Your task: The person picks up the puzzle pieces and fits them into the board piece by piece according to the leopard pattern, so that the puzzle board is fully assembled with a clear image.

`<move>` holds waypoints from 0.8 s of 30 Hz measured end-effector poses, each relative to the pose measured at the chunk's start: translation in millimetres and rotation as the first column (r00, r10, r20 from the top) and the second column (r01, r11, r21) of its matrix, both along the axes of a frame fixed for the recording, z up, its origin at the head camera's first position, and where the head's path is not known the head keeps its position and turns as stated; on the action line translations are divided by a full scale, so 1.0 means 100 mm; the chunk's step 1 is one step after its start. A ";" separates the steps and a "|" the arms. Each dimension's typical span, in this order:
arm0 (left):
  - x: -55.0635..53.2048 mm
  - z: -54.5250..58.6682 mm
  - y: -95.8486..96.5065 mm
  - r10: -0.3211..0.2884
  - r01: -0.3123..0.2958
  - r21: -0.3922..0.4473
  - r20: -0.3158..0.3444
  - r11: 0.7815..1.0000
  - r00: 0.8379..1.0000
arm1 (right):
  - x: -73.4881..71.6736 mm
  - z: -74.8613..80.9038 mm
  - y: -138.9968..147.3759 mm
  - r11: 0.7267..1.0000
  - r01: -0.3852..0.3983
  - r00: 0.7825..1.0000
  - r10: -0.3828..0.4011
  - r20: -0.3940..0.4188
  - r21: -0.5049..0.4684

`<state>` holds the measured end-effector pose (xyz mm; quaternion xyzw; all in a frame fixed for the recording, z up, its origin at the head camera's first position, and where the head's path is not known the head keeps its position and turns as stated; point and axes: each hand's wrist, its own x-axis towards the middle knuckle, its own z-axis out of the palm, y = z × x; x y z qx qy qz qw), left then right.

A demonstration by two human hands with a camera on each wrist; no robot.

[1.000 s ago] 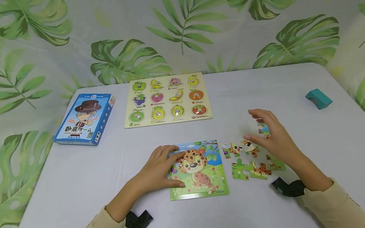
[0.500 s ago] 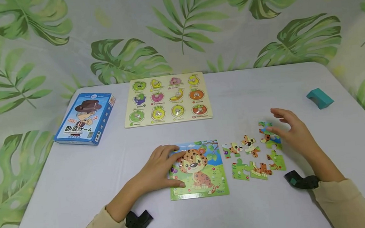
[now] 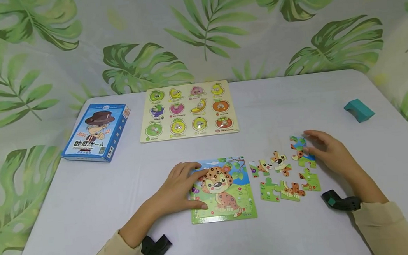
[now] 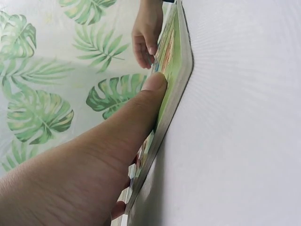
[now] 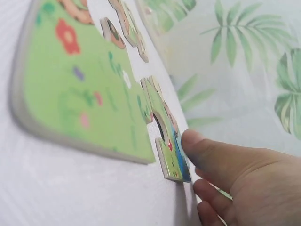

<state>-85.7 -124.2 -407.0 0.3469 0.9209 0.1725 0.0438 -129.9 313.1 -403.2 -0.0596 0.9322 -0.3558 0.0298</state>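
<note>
In the head view my left hand [image 3: 174,188] rests over the left side of a square leopard puzzle board [image 3: 243,203], fingers spread. Its thumb [image 4: 155,84] lies on the board's face near the edge in the left wrist view. My right hand [image 3: 332,154] is at the right edge of a group of loose puzzle pieces, thumb and fingers apart around the upper right pieces. Its thumb tip is right at a green-and-blue puzzle piece [image 3: 308,160]. A blue-green piece [image 3: 297,142] lies just above it. Leopard-face pieces [image 3: 279,160] and green pieces [image 3: 269,190] lie between board and hand.
A wooden fruit peg puzzle [image 3: 190,138] lies at the back. To its left is a blue game box [image 3: 92,130]. A teal arch-shaped block [image 3: 361,111] sits at the far right. Leaf-print cloth [image 3: 204,22] hangs behind the white table [image 3: 72,213].
My right hand has drawn back to the right from over the pieces, uncovering them, then lowered toward the upper right pieces. The left hand has stayed on the board.
</note>
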 end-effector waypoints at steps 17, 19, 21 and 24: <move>0.01 0.00 0.00 0.003 -0.003 0.005 0.007 1.000 1.000 | 0.01 0.01 -0.01 0.989 -0.071 0.981 0.092 -0.170 0.129; 0.01 0.01 0.00 0.003 -0.003 0.008 0.007 1.000 1.000 | 0.01 0.01 -0.01 0.990 -0.063 0.972 0.089 -0.217 0.128; 0.01 0.01 0.00 0.002 -0.002 0.010 0.007 1.000 1.000 | 0.01 0.02 -0.02 0.992 -0.039 0.968 0.067 -0.243 0.118; 0.01 0.01 0.00 0.002 -0.002 0.013 0.005 1.000 1.000 | 0.02 0.03 -0.04 0.997 -0.008 0.967 0.029 -0.255 0.083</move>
